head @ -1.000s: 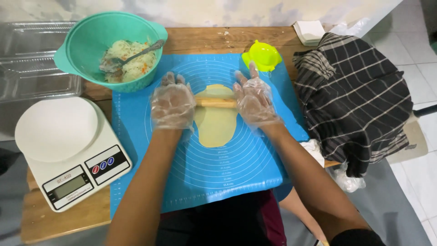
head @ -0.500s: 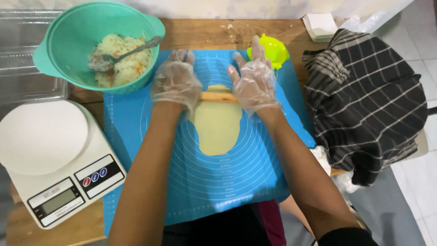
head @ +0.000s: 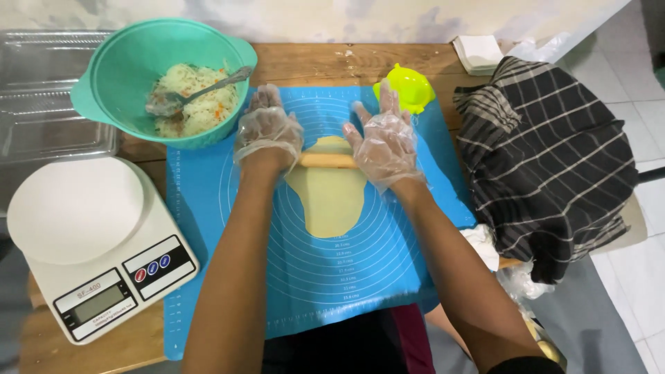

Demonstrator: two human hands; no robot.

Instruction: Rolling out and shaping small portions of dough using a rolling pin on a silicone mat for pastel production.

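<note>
2 gloved hands work over the blue silicone mat (head: 346,277), taken as landmark.

Head view: left hand (head: 269,131) and right hand (head: 384,142), both in clear plastic gloves, lie palm-down with fingers spread flat on the ends of a thin wooden rolling pin (head: 329,161); neither hand curls around it. Pin lies crosswise at the mat's upper centre, on the far part of a pale yellow dough sheet (head: 331,197). Dough is an elongated oval at mat centre, touching the mat throughout.

Left of the mat: teal bowl (head: 111,76) of shredded filling with a metal spoon (head: 197,90), and nearer, a white kitchen scale (head: 97,242). At the mat's far right corner: yellow-green dumpling press (head: 409,86). Right of the mat: dark checked cloth (head: 547,159).

Judgement: rolling-out step in hand. Next stroke calls for even palm pressure, pin kept square to the dough.
</note>
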